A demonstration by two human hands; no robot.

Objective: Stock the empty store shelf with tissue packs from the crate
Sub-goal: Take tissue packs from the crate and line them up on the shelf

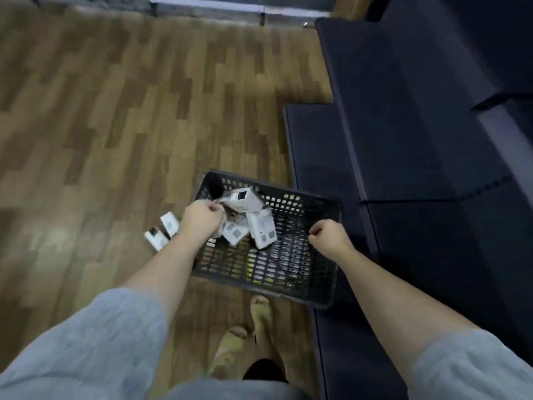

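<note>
I hold a black plastic crate [302, 290] above the wooden floor, and it looks tilted. My left hand [202, 219] curls over its left rim, close to the packs. My right hand [330, 235] is a fist at the right rim. Several white tissue packs [261, 229] lie jumbled in the crate's far left corner, one sticking up at the top [242, 199]. Two more packs [163, 232] lie on the floor just left of the crate. The dark, bare store shelf [403, 125] rises in tiers on the right.
Wooden plank floor [115, 125] spreads to the left and ahead. My sandalled feet [245, 336] stand below the crate, next to the shelf's lowest tier [317, 145]. A white rail [207, 4] runs along the far wall.
</note>
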